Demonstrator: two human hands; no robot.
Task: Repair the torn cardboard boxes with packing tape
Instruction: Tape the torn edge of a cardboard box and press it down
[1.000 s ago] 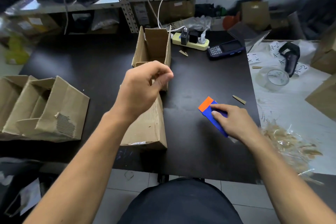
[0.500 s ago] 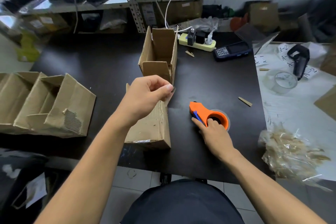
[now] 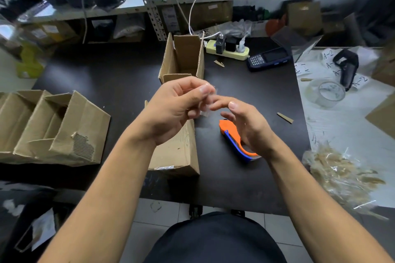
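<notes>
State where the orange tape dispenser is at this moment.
The tape dispenser lies on the black table, right of the long cardboard box and partly hidden under the right hand.

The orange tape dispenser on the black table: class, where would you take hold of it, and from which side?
Probably grip the orange tape dispenser round its curved orange-and-blue body, coming from above: it lies flat on the black table, partly under the right hand.

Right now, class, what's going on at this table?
A person is mending boxes. The left hand pinches a clear piece of tape above the open box, and the right hand reaches its fingers to it. The orange tape dispenser lies on the table, partly under the right hand. A torn box waits at left.
</notes>
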